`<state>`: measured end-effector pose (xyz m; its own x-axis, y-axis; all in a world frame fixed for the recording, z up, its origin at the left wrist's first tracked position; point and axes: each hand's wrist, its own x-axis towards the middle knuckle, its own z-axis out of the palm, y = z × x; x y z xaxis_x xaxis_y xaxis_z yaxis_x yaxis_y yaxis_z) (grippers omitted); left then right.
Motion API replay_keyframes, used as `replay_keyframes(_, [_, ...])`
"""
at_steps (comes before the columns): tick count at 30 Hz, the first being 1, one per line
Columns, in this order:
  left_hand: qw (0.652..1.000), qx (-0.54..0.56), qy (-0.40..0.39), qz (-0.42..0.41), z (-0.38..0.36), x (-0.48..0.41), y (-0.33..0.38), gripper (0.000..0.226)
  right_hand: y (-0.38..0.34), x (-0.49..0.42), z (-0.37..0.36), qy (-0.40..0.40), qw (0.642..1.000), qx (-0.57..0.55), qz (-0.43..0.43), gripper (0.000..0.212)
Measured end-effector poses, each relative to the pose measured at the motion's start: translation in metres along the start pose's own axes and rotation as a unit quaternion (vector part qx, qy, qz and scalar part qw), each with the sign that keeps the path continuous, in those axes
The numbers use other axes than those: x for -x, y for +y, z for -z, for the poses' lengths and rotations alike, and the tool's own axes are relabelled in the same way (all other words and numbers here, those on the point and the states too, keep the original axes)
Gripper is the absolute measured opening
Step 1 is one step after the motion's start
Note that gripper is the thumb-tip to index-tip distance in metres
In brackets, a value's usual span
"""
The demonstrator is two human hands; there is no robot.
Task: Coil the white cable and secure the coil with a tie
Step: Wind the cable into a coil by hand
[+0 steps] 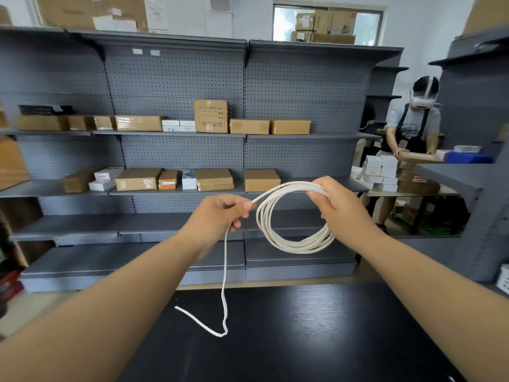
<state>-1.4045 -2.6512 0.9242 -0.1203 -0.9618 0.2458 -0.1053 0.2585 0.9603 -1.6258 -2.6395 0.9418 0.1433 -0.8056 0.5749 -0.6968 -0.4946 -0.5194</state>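
- Dark tabletop: fills lower frame.
- White cable: several loops, right of centre, held above tabletop.
- Risk: slack grip at coil top lets loops spill; kinked tail snags next wrap. Tie not in view.
- Right hand: arm extended, fingers curled over coil top.
- Left hand, centre frame: pinches feed strand.
- Loose tail: drops to tabletop, lower centre.

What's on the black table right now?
The loose end of the white cable lies on the black table, hanging from the left hand. Forearms hide its near corners.
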Motion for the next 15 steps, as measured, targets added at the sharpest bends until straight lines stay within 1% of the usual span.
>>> replay_keyframes(3, [0.993,0.009,0.093,-0.067,-0.013,0.002,0.0,0.015,0.001,0.002,-0.003,0.031,0.999,-0.019,-0.01,0.008])
replay_keyframes(6, [0.987,0.013,0.12,-0.104,-0.026,0.006,-0.003,0.016,0.0,0.003,-0.007,0.067,0.996,-0.054,-0.029,0.009])
replay_keyframes(8, [0.986,0.026,0.129,-0.102,-0.031,0.006,-0.005,0.017,-0.002,0.003,-0.009,0.076,0.993,-0.08,-0.045,0.009])
replay_keyframes(12, [0.988,0.057,0.131,-0.063,-0.034,0.001,-0.004,0.015,-0.002,0.002,-0.01,0.073,0.986,-0.132,-0.074,0.012])
replay_keyframes(15, [0.992,0.042,0.11,-0.053,-0.036,-0.001,-0.009,0.025,-0.002,0.0,-0.012,0.09,0.977,-0.165,-0.098,0.018])
